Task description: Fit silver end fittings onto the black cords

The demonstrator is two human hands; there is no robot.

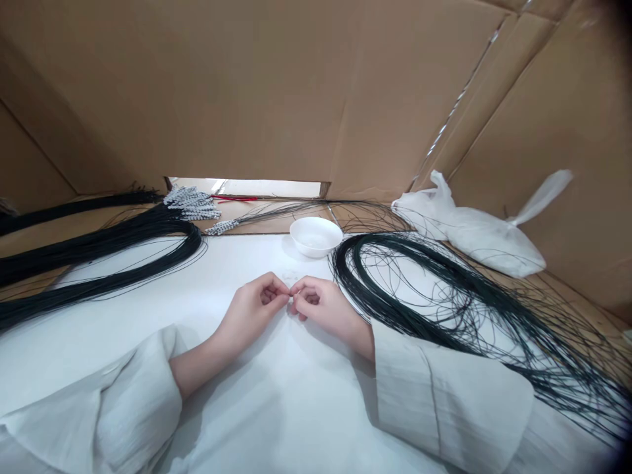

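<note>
Head view, L to R: black cord bundle [89, 243], white-tipped strand ends [190, 203] near its bend; L hand [251, 304] and R hand [326, 306], both pinched closed, fingertips meeting approx. ctr; can't tell what they grip. White bowl [316, 249] sits just beyond. Loose dark cord coil [464, 280] lies R, R hand nearer, long axis far-L to near-R; white plastic bag [494, 240] beyond.

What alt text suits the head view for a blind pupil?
A person's left hand and right hand meet above a white surface; anything held is too small to tell. A white bowl stands beyond them, with dark strands on either side.
</note>
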